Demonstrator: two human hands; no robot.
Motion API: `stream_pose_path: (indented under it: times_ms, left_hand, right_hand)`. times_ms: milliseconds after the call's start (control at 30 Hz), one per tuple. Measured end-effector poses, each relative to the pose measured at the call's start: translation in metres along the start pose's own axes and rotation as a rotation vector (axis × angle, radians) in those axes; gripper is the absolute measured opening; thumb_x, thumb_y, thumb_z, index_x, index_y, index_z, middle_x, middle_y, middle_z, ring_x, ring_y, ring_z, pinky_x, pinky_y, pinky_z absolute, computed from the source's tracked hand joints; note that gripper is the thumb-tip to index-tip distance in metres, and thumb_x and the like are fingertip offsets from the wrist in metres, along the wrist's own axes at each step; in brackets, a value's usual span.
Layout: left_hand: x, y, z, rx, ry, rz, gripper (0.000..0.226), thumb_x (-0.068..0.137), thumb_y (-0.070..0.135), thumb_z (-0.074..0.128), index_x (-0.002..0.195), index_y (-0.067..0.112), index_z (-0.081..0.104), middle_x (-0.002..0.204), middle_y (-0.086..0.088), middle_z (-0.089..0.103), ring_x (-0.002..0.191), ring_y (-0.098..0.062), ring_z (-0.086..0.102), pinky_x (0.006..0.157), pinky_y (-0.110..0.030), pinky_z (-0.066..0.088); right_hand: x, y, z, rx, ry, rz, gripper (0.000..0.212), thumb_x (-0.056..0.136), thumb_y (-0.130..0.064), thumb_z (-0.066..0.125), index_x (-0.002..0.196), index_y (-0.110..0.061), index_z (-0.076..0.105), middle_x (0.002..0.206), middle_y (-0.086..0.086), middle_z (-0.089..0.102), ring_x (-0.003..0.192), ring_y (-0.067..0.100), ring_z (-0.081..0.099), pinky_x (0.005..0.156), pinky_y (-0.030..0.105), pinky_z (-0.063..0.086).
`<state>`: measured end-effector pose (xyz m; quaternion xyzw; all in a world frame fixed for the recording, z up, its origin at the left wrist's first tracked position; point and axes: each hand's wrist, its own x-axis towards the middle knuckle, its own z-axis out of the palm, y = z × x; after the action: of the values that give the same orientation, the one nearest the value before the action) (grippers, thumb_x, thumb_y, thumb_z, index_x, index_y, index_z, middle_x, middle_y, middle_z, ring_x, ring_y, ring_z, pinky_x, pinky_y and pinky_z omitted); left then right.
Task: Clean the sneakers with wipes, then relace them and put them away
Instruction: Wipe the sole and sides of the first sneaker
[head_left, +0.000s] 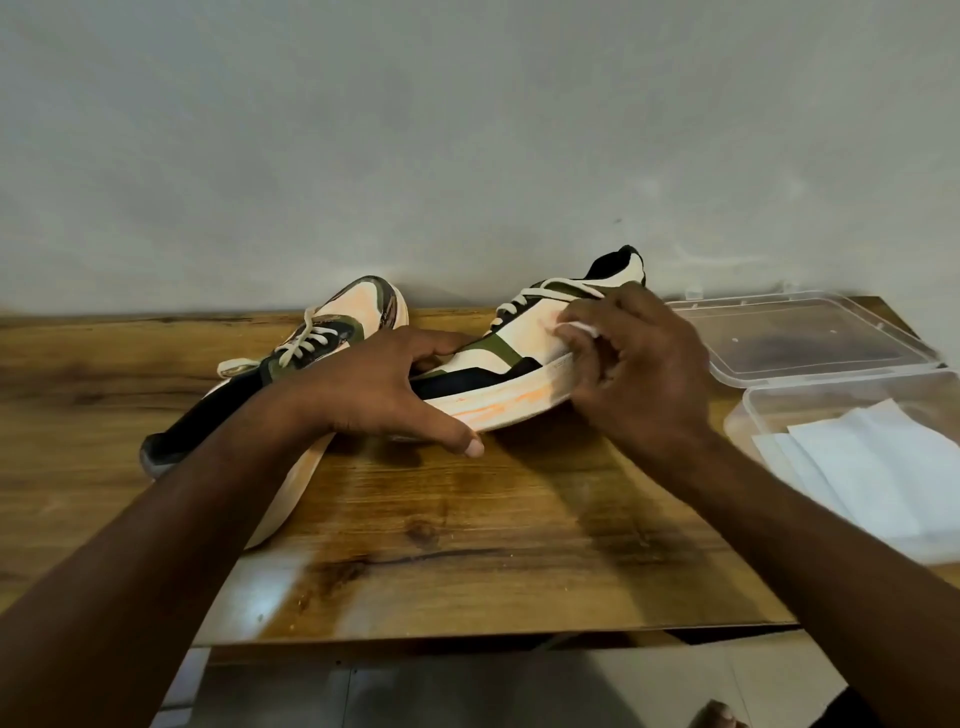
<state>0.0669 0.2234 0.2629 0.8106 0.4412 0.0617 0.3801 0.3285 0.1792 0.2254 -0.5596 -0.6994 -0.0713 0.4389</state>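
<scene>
Two cream, green and black sneakers with white laces lie on a wooden table (467, 545). One sneaker (519, 358) is tilted up at the middle, its sole edge smeared with orange. My left hand (384, 389) grips its toe end, thumb under the sole. My right hand (639, 374) presses a small white wipe (574, 327) against its side panel. The other sneaker (332, 332) lies to the left behind my left forearm, laced, with orange marks on its toe.
A clear plastic box (831, 410) at the right holds folded white wipes (872, 467); its hinged lid (800, 332) lies open behind it. A grey wall runs directly behind the table. The table's front edge is near me, with floor below.
</scene>
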Motion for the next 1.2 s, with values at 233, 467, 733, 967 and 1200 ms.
stream_pose_path:
  times_ms: [233, 467, 733, 967, 1200]
  left_hand:
    - [0.000, 0.005, -0.002, -0.032, -0.014, -0.013, 0.066, 0.058, 0.059, 0.091, 0.116, 0.056, 0.059, 0.109, 0.034, 0.067, 0.102, 0.013, 0.061, 0.079, -0.014, 0.047]
    - [-0.002, 0.002, 0.001, -0.027, 0.021, 0.021, 0.090, 0.054, 0.062, 0.093, 0.136, 0.048, 0.059, 0.116, 0.030, 0.070, 0.107, 0.005, 0.066, 0.090, -0.024, 0.054]
    - [-0.002, 0.005, -0.002, -0.013, -0.006, -0.006, 0.075, 0.059, 0.058, 0.095, 0.122, 0.060, 0.057, 0.112, 0.038, 0.065, 0.104, 0.012, 0.061, 0.080, -0.011, 0.048]
    - [-0.002, 0.005, 0.001, -0.016, 0.016, 0.022, 0.076, 0.060, 0.058, 0.095, 0.128, 0.054, 0.061, 0.114, 0.033, 0.069, 0.104, 0.009, 0.064, 0.082, -0.016, 0.049]
    - [-0.003, 0.008, 0.000, -0.021, 0.000, 0.019, 0.068, 0.058, 0.058, 0.092, 0.117, 0.060, 0.058, 0.110, 0.040, 0.066, 0.104, 0.013, 0.060, 0.081, -0.014, 0.047]
  right_hand:
    - [0.009, 0.022, -0.005, -0.032, 0.035, 0.159, 0.018, 0.094, -0.022, 0.071, 0.111, -0.023, 0.080, 0.097, -0.001, 0.073, 0.081, 0.019, 0.067, 0.070, 0.043, 0.057]
    - [-0.013, -0.037, 0.009, 0.093, -0.075, -0.094, 0.018, 0.094, -0.017, 0.071, 0.110, -0.013, 0.078, 0.098, 0.003, 0.071, 0.089, 0.022, 0.067, 0.068, 0.041, 0.057]
    - [0.009, 0.029, -0.010, -0.128, 0.053, 0.138, 0.016, 0.097, -0.026, 0.070, 0.111, -0.028, 0.079, 0.097, -0.002, 0.069, 0.082, 0.021, 0.066, 0.065, 0.037, 0.055]
    - [0.003, 0.008, 0.003, 0.024, 0.065, 0.177, 0.018, 0.094, -0.020, 0.072, 0.110, -0.022, 0.079, 0.100, -0.002, 0.072, 0.084, 0.019, 0.067, 0.073, 0.041, 0.056]
    - [-0.005, -0.005, 0.005, -0.032, -0.010, -0.058, 0.017, 0.097, -0.021, 0.069, 0.111, -0.018, 0.079, 0.102, 0.001, 0.070, 0.090, 0.021, 0.067, 0.066, 0.039, 0.057]
